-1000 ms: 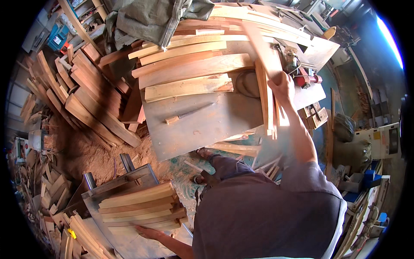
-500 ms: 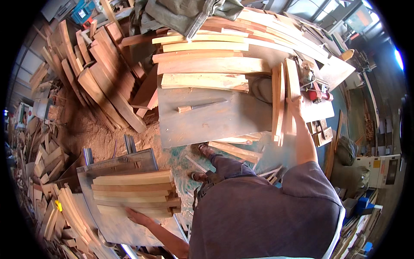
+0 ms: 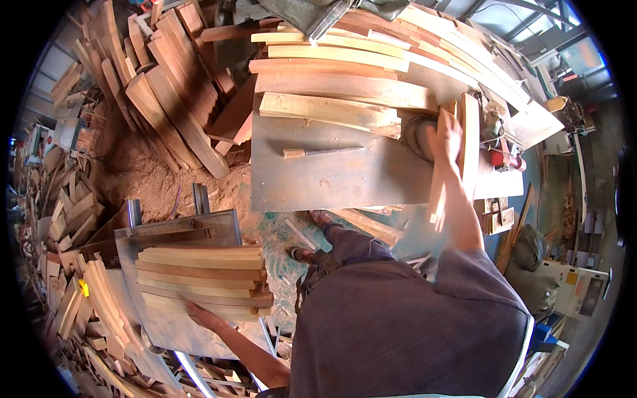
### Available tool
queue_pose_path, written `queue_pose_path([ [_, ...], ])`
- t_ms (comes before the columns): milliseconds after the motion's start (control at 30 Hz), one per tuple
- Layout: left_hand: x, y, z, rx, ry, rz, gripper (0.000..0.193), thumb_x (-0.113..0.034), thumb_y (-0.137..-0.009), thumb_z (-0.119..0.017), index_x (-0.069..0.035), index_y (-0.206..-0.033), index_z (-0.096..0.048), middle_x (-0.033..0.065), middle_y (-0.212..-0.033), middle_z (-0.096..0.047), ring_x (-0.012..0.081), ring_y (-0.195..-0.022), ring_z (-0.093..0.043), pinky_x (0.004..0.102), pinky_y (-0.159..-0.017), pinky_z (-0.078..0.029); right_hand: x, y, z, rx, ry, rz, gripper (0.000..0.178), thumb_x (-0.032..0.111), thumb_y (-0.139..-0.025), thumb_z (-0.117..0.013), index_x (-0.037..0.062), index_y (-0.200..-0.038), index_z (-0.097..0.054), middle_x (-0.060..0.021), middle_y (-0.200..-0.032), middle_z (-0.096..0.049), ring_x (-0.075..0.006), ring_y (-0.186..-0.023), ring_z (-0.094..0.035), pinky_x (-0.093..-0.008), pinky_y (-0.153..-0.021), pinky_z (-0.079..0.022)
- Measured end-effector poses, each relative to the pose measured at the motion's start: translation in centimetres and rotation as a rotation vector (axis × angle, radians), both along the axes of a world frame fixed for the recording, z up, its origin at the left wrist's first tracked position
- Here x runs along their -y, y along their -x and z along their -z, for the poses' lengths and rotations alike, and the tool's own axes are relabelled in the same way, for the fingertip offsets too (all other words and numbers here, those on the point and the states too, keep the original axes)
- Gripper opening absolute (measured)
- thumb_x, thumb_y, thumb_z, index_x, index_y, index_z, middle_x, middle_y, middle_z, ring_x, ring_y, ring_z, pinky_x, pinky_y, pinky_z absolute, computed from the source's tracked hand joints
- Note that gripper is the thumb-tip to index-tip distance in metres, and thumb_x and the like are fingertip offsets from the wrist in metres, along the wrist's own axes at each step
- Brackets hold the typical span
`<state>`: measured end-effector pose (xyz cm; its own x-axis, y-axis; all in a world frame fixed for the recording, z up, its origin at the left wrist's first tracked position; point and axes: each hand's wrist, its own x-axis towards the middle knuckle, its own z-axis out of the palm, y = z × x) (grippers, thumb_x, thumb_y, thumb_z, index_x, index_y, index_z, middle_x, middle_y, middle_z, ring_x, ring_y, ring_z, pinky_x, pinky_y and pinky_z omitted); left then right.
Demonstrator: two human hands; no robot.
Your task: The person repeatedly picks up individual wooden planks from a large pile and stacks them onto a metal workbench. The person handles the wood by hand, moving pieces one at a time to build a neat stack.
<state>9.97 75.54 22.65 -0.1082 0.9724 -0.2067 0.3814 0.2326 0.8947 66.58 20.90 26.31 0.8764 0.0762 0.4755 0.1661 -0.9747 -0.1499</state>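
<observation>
My right hand (image 3: 446, 140) is over narrow wooden strips (image 3: 438, 189) at the right end of the grey work table (image 3: 325, 186). The thumb is on their left side and the fingers reach over the top, so the hand appears to grip them. A wider wooden board (image 3: 470, 146) lies just to the right. At lower left, my left hand (image 3: 204, 317) rests with outstretched fingers against the near edge of a stack of curved wooden pieces (image 3: 199, 272). That stack sits on a flat machine table (image 3: 176, 341).
A wooden-handled pointed tool (image 3: 325, 152) lies on the grey table. Several curved boards (image 3: 332, 86) line its far side. A red power tool (image 3: 505, 159) stands at right. Heaped timber (image 3: 172, 113) and sawdust (image 3: 126, 166) cover the left. Offcuts (image 3: 368, 225) lie beneath the table.
My right hand has shifted left from the wider board onto the narrow strips. My left hand stays at the edge of the curved stack. The whole view has moved slightly.
</observation>
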Motion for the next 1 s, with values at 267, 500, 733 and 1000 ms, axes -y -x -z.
queue_pose_path([
  [267,0.1,-0.5,-0.3,0.054,0.046,-0.032,0.074,-0.052,-0.097,-0.055,0.0,-0.149,-0.043,0.0183,-0.15,-0.046,0.0327,-0.124,-0.055,0.044,-0.105,-0.047,-15.8,-4.4,4.4,-0.391,-0.048,-0.52,0.068,0.043,-0.08,-0.077,0.0037,-0.132,-0.058,-0.0209,-0.137,-0.054,-0.0384,-0.133,-0.045,-0.0471,-0.111,-0.038],
  [500,0.5,-1.1,-0.3,-0.033,-0.047,0.012,0.067,-0.049,-0.1,-0.052,0.0,-0.146,-0.047,0.019,-0.146,-0.049,0.0319,-0.124,-0.055,0.0446,-0.104,-0.047,-16.1,-3.5,2.4,-0.616,0.196,-0.521,0.091,0.049,-0.067,-0.082,0.0012,-0.137,-0.049,-0.0219,-0.129,-0.055,-0.0407,-0.127,-0.048,-0.0493,-0.108,-0.041],
  [733,-1.0,1.7,2.6,-0.091,-0.155,0.201,0.067,-0.049,-0.099,-0.053,0.002,-0.141,-0.051,0.0195,-0.141,-0.052,0.0316,-0.12,-0.057,0.0455,-0.099,-0.051,-15.8,-2.4,5.6,-0.475,0.116,-0.622,0.092,0.049,-0.076,-0.078,0.0091,-0.148,-0.037,-0.0216,-0.123,-0.059,-0.0394,-0.118,-0.057,-0.0526,-0.098,-0.048],
  [1000,-0.7,0.3,0.7,0.062,0.045,-0.035,0.075,-0.053,-0.094,-0.063,0.0,-0.144,-0.047,0.02,-0.142,-0.052,0.032,-0.118,-0.059,0.0448,-0.099,-0.052,-10.3,7.0,-3.1,-0.391,-0.18,-0.39,0.077,0.031,-0.072,-0.079,0.0071,-0.14,-0.051,-0.0202,-0.127,-0.062,-0.0361,-0.123,-0.056,-0.0454,-0.105,-0.048],
])
